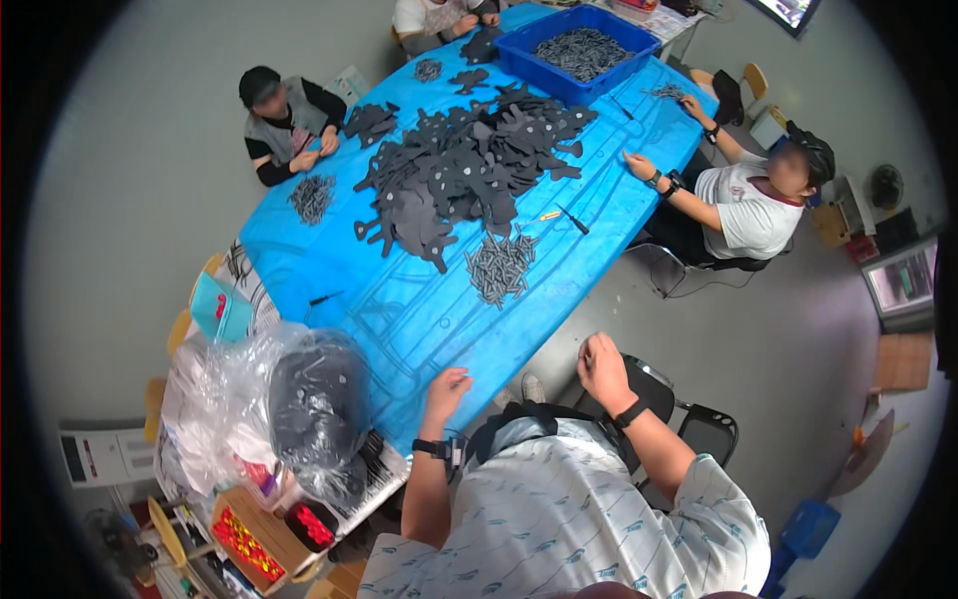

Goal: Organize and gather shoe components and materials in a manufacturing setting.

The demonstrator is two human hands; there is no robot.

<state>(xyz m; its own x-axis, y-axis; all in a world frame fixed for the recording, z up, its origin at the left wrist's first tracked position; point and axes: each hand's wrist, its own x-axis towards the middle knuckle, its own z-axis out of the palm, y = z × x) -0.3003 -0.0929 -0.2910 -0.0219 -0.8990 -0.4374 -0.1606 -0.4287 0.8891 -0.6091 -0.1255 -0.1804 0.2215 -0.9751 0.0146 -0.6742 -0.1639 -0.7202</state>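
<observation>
Near the front edge of the blue-covered table [399, 344], my left hand [448, 392] hangs with loosely bent fingers and nothing visible in it. To its right, off the table's edge, my right hand [603, 369] has its fingers curled in; whatever they hold, if anything, is hidden. A pile of small grey rod-like pieces [501, 266] lies on the table ahead of both hands. Beyond it spreads a large heap of dark grey flat cut-out pieces [439, 170], some with pale spots. A dark-handled tool [575, 221] and a small yellow-and-black item [549, 216] lie beside the rods.
A blue crate [574, 55] of grey pieces stands at the far end. Co-workers sit at the left [289, 120], right [753, 195] and far side [439, 20]. Plastic-bagged dark goods [319, 409] and a cardboard box [249, 539] stand left; a black chair [707, 434] stands right.
</observation>
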